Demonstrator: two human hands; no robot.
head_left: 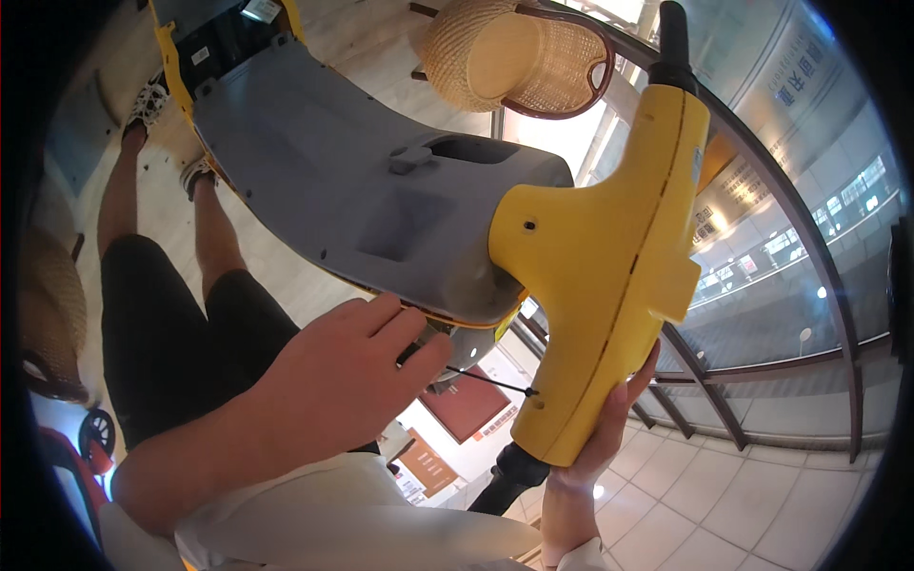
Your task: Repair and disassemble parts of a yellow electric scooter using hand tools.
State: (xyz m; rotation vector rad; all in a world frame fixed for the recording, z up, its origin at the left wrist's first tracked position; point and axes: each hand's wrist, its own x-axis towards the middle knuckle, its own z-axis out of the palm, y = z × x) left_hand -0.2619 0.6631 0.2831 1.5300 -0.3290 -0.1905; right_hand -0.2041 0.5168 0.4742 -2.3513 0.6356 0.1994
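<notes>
A yellow handlebar cover [605, 238], with black grips at both ends, stands tilted across the right of the middle. My left hand [357, 357] is closed around the dark handle of a thin screwdriver [476, 377]. Its black shaft reaches right, and the tip meets the yellow cover beside a small recessed hole near the lower grip [505, 476]. My right hand [609, 419] grips the lower end of the cover from its right side, with the fingers partly hidden behind it. Adjoining the cover's left side is the grey inner panel [324, 162] of a scooter, with pockets and a hook.
A wicker chair [495, 57] stands behind the scooter, and another wicker chair [52, 305] is at the left edge. Curved window frames [819, 219] and glass line the right. My legs in black shorts [157, 333] are on the left. Pale floor tiles [705, 481] show at lower right.
</notes>
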